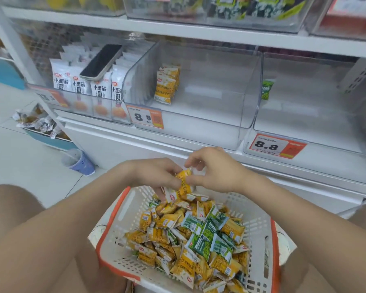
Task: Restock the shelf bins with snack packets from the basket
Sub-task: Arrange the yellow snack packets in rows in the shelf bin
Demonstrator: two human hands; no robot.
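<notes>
left hand [156, 174] and right hand [211, 170] pinching yellow foil snack packets [183, 182] | likely risk: loose bunch slipping, spilling outside white orange-rimmed plastic basket [112, 218]

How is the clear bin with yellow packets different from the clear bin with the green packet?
The middle bin holds a short row of yellow packets; the right bin shows only one green packet. The middle bin sits beside the white-packet bin; the right bin does not. Both are clear, mostly bare, with 8.8 price tags.

Basket [112, 248] of packets [190, 235] before shelf, phone [101, 62] on packets in left bin [106, 106], cup [78, 161] left of basket
</notes>
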